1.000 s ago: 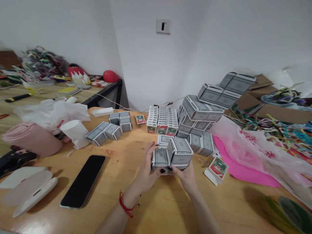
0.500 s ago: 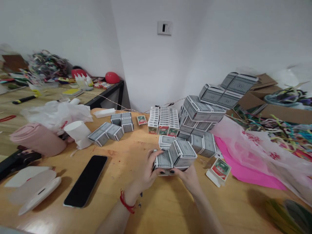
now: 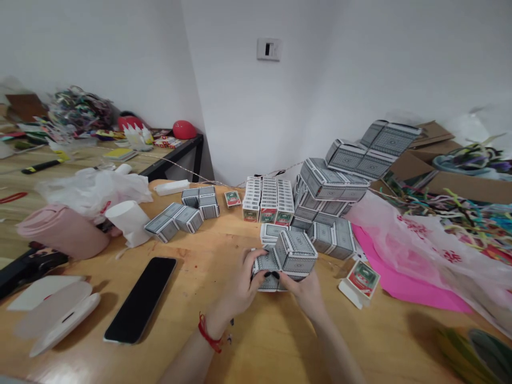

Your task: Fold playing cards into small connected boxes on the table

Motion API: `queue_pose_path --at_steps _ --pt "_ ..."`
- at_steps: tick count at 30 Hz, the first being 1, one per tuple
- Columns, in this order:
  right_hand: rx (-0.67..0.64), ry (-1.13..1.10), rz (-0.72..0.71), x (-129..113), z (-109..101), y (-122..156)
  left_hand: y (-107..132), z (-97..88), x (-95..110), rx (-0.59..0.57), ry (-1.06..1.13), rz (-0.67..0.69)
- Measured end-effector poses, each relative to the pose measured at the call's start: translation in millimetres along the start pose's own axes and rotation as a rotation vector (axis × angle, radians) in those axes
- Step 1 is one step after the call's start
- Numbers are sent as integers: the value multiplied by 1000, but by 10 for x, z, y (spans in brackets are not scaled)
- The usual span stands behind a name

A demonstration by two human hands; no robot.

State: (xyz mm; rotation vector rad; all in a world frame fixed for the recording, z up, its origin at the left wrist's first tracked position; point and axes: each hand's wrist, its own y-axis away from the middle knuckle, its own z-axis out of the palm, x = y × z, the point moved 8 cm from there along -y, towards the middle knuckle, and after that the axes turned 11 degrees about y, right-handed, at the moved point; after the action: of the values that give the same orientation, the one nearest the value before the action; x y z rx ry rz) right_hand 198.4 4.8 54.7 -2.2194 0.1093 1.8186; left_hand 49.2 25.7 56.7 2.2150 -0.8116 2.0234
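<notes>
Between my two hands is a block folded from grey-patterned playing cards (image 3: 298,252), with a raised cube on its right part. My left hand (image 3: 245,280) grips its left side, thumb on the near edge. On the right side, my right hand (image 3: 302,290) holds it, its thumb close to the left thumb; the other fingers are mostly hidden behind the cards. Just beyond lies a stack of loose cards (image 3: 272,232). More folded card blocks (image 3: 334,237) stand to the right, piled into a leaning structure (image 3: 336,178). An opened card box (image 3: 360,282) lies right of my hands.
Rows of card boxes (image 3: 269,200) stand at the back, with smaller card blocks (image 3: 174,220) to their left. A black phone (image 3: 141,300), a white paper roll (image 3: 130,221) and a pink roll (image 3: 64,232) lie left. Pink sheeting (image 3: 412,277) covers the right side.
The card block has tipped slightly and shifted a little left in my hands. Both thumbs have moved up onto its near edge, closer together.
</notes>
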Motion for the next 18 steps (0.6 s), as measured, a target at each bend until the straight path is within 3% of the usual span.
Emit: queue_pose_path --at_steps 6,18 --pt "-76 -102 60 142 18 -4 -26 -19 31 -8 60 -4" --pt "-16 -128 214 366 48 2 -41 -16 -164 94 107 -185"
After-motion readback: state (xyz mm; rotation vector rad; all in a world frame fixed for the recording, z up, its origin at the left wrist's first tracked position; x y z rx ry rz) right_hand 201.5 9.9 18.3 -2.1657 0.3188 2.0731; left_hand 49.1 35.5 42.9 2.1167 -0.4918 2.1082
